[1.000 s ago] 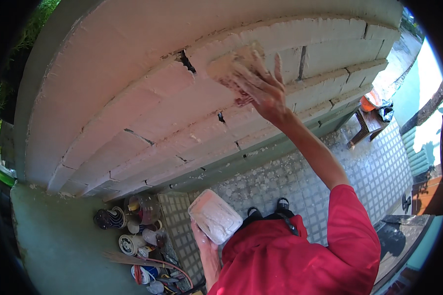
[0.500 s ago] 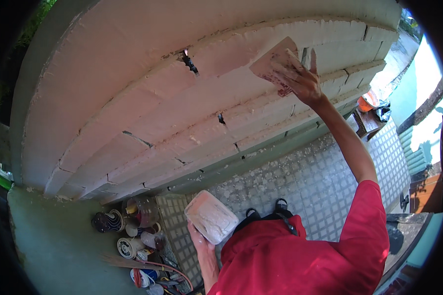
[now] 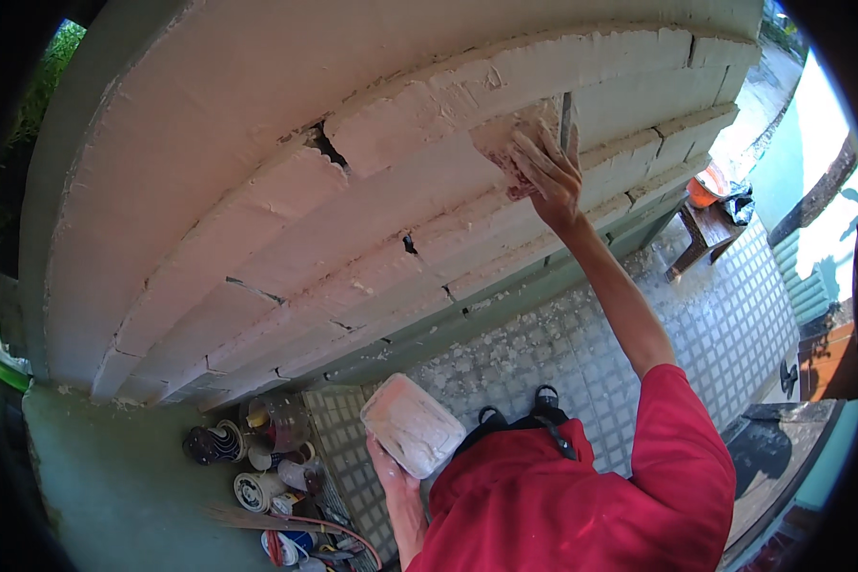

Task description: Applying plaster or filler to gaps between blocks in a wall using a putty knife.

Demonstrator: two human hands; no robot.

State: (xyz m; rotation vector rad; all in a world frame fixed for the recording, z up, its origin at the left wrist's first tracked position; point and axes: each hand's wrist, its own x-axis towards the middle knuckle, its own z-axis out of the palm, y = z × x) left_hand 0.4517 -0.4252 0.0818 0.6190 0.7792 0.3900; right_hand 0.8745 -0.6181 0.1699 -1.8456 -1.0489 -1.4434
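Up on the block wall (image 3: 372, 224), my right hand (image 3: 553, 181) presses a flat, paste-smeared putty spreader (image 3: 498, 141) against the face of an upper course. Its fingers lie along the back of the blade, and the grip is partly hidden. A dark vertical joint shows just right of the spreader. Wet-looking pale paste streaks the ledge above it. Low in front of my body, my left hand (image 3: 391, 472) holds a rectangular tub (image 3: 413, 426) from its left side and underneath. Whitish paste coats the tub's visible surface.
Dark gaps (image 3: 329, 148) break the stepped courses. Tubs, a striped pot and a white bucket (image 3: 254, 493) crowd the lower left, beside wooden sticks (image 3: 257, 520). A small wooden stool (image 3: 705, 234) with an orange bucket (image 3: 704, 189) stands far right. White flecks dot the tiled floor (image 3: 582, 334).
My right hand and the spreader have moved left and slightly down along the wall. Paste streaks now show on the ledge above. The tub in my left hand has barely shifted.
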